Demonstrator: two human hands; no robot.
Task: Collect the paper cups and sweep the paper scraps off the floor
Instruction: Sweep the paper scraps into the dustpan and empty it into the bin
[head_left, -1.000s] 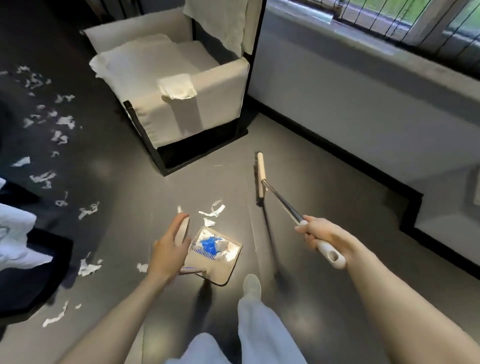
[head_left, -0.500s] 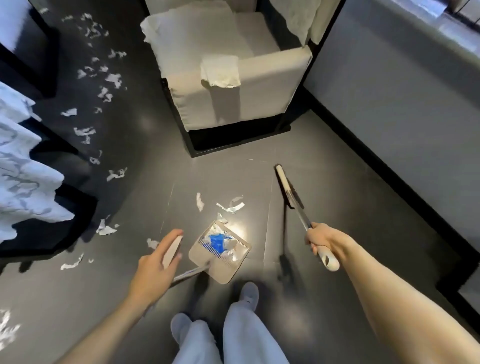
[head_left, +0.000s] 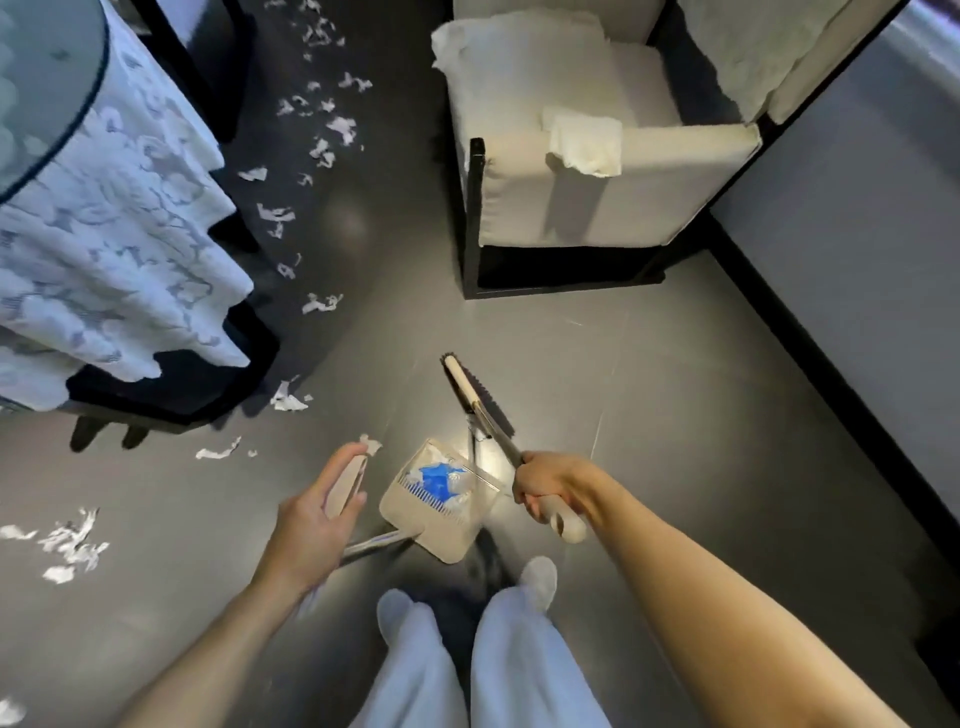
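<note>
Dim, cool light is glaring off the glossy dark grey floor (head_left: 649, 415) in a bright patch at centre. Wide-angle distortion is bending the black skirting board (head_left: 810, 364) at 3 o'clock, and blur is softening the pale trouser legs (head_left: 519, 665) at 6 o'clock.

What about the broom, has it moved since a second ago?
Yes: the broom has swept away from the armchair, toward the dustpan.

both bare forearms reach forward; left hand (head_left: 309, 526) holds the dustpan handle (head_left: 345, 480), right hand (head_left: 549, 486) grips the broom handle (head_left: 569, 526).
</note>
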